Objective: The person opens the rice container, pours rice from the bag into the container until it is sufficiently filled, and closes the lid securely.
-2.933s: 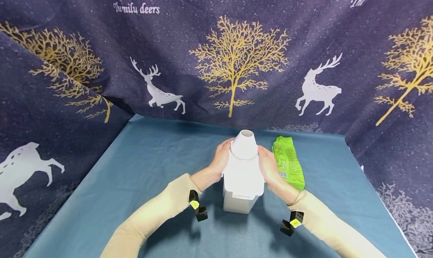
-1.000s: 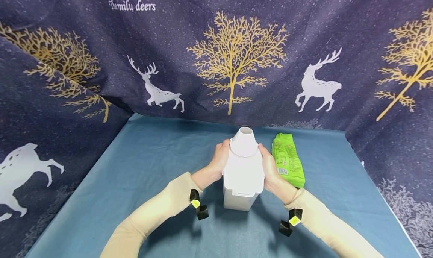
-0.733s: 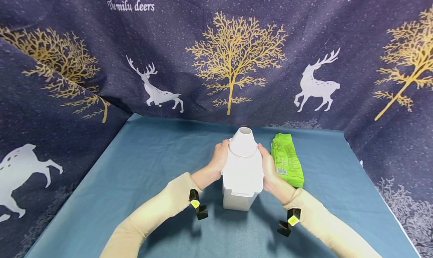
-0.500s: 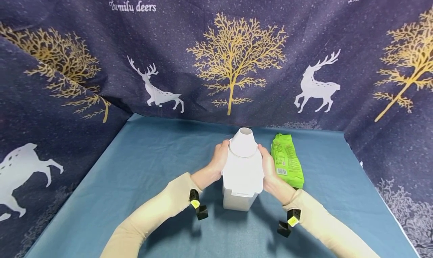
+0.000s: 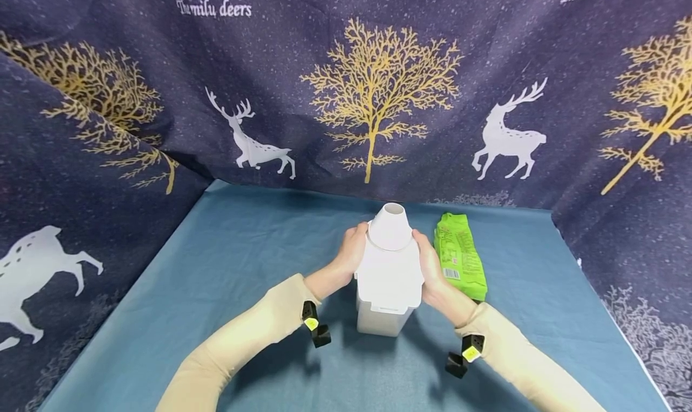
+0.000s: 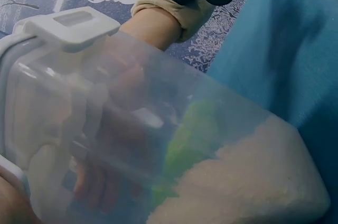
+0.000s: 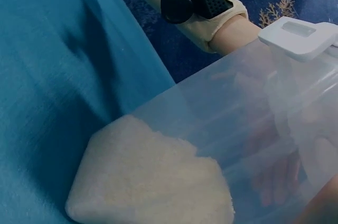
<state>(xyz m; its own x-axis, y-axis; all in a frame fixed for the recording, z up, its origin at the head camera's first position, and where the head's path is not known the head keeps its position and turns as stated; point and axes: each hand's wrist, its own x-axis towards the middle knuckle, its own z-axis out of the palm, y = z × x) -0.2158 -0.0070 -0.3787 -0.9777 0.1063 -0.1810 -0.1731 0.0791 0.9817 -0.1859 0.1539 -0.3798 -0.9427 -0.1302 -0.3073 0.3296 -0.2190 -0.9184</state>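
Observation:
A translucent plastic storage container [image 5: 381, 323] stands on the cloth, topped by a white lid [image 5: 386, 283] with a cone-shaped cap [image 5: 390, 230] that has a hole at its tip. My left hand [image 5: 349, 257] grips its left side near the lid. Opposite, my right hand [image 5: 430, 266] grips the right side at the same height. White grains like rice [image 6: 248, 182] fill the lower part, their top surface uneven; the right wrist view shows these pale grains [image 7: 148, 176] as well. Lid latches [image 7: 301, 38] jut from the upper edge. Some fingers show only dimly through the plastic.
A bright green printed bag [image 5: 459, 259] lies just right of my right hand, close to it. Blue cloth [image 5: 259, 238] covers the table. Dark curtains [image 5: 303, 51] with deer and trees border the back and sides.

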